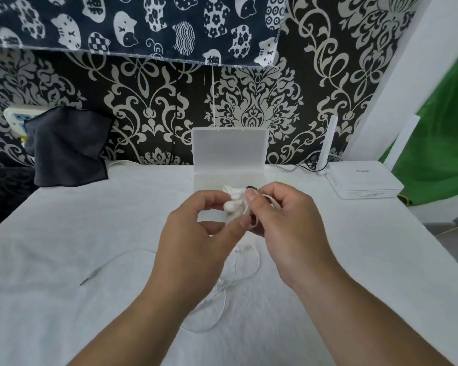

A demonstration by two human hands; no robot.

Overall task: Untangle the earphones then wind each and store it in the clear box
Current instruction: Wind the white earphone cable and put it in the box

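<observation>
fingers (251, 195) of the right hand (283, 220) are curled in, the index tip pressed down on the thin white cord (246, 210) so that it is pinched close against the bundle; the right thumb is hidden, so how it closes from below cannot be told. the left hand (196, 228) is curled too, its forefinger arched over the top and its thumb reaching up from beneath, and between them it grips the white earphones (232, 204), buds and a few turns of cord bunched together. both hands are raised over the table (90, 233), fingertips nearly touching, just in front of the clear box (230, 154).

from the bundle the rest of the cord hangs down to the white cloth and lies in loose loops between the forearms, one long strand running off to the left and ending in the plug (86, 281). the clear box stands open at the far edge, lid upright against the wall, with a small black loop (250, 187) showing at its front rim. a dark cloth (66, 146) hangs at far left; a white router (362, 183) sits at far right.
</observation>
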